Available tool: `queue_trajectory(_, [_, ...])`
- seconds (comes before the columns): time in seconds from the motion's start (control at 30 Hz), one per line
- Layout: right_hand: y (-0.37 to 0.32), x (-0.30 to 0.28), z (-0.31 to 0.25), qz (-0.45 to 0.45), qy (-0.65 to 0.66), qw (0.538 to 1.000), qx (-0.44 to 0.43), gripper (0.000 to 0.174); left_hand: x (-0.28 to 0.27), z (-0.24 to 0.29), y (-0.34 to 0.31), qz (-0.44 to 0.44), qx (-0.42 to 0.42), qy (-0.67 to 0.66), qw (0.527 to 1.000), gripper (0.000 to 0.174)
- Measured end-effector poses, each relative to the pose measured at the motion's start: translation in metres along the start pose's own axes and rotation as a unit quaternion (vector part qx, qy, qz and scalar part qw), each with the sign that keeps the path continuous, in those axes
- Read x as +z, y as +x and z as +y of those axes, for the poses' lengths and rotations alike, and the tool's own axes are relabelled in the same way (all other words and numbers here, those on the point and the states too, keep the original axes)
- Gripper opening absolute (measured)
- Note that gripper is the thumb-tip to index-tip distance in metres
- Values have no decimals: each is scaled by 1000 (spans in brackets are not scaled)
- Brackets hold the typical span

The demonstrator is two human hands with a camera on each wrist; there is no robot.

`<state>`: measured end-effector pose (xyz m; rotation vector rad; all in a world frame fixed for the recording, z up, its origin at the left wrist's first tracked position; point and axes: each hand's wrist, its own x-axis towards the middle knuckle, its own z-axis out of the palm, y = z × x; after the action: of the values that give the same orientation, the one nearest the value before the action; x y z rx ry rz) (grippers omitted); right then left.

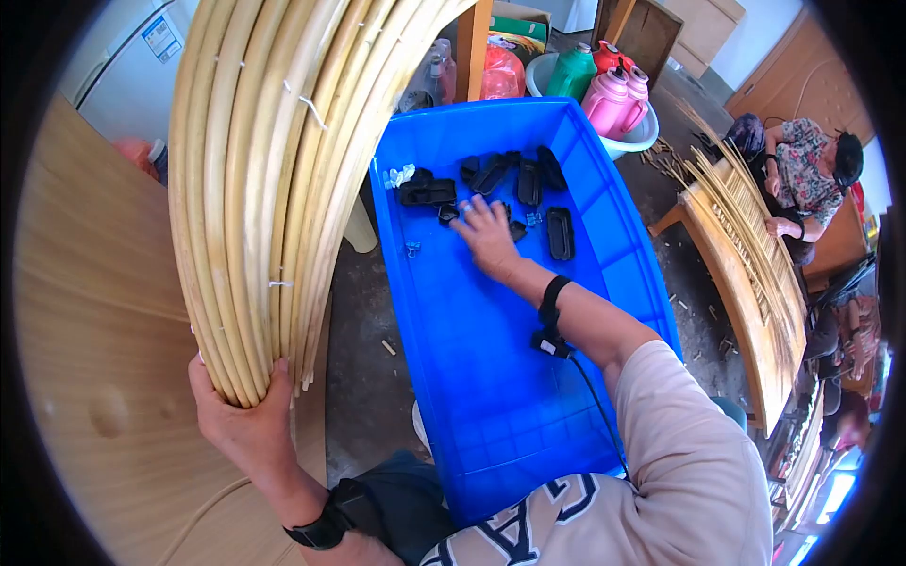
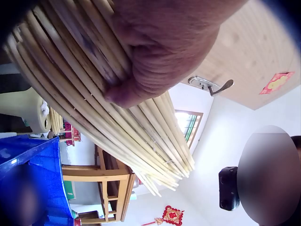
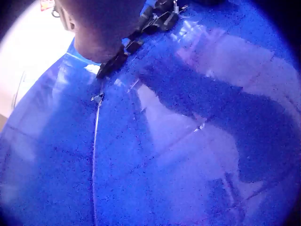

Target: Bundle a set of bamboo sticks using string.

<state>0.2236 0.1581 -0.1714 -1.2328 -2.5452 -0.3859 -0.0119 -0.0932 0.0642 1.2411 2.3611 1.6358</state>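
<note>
My left hand [image 1: 247, 429] grips the lower end of a bundle of long, pale, cane-like rods [image 1: 250, 179], the thumb on one side. White ties show on the rods, which rise tall and fan out beyond the top of the head view. In the left wrist view, the thumb [image 2: 120, 94] lies across the rods. My right hand [image 1: 488, 241] reaches into a large blue plastic tub [image 1: 472, 377], fingers spread over small black parts. Several black oblong parts [image 1: 561, 234] lie around it, with small clear clips [image 1: 412, 248] and a crumpled white scrap [image 1: 401, 175].
A wooden panel [image 1: 104, 311] stands along the left. Thermos flasks [image 1: 606, 99] sit in a basin [image 1: 642, 132] behind the tub. On the right, a person [image 1: 812, 170] sits by a wooden bench [image 1: 746, 302] bearing thin strips. Scraps lie on the floor. A black cable [image 1: 599, 406] trails from my right wrist.
</note>
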Motion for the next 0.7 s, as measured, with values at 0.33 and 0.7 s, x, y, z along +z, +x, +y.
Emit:
queue_trajectory(0.33, [21,19,-72,-133,215,960,-117,36,-1,5,-3,-13,0,40,999,48])
queue_trajectory(0.7, [-27,-60,31,-69,127,959,243,69,-2,2,-3,-40,-10,38,998,48])
